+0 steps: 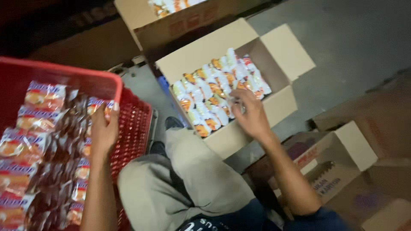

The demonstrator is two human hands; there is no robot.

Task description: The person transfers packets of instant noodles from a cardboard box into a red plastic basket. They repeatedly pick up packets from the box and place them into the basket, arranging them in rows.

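My right hand (250, 113) reaches into an open cardboard box (280, 105) packed with several white and orange snack packets (214, 92). Its fingers are curled on the packets near the box's front right; whether one is gripped is unclear in the blur. My left hand (104, 128) rests inside a red plastic crate (135, 124), fingers pressed against a stack of packets (47, 154) standing there, white and orange ones beside brown ones. My knee in grey trousers (192, 171) sits between the crate and the box.
A second open cardboard box (171, 21) with similar packets stands behind the first. More cardboard boxes (338, 158) lie at the right. Grey concrete floor (355, 38) stretches at the upper right. A dark shoe (173, 123) shows by the crate.
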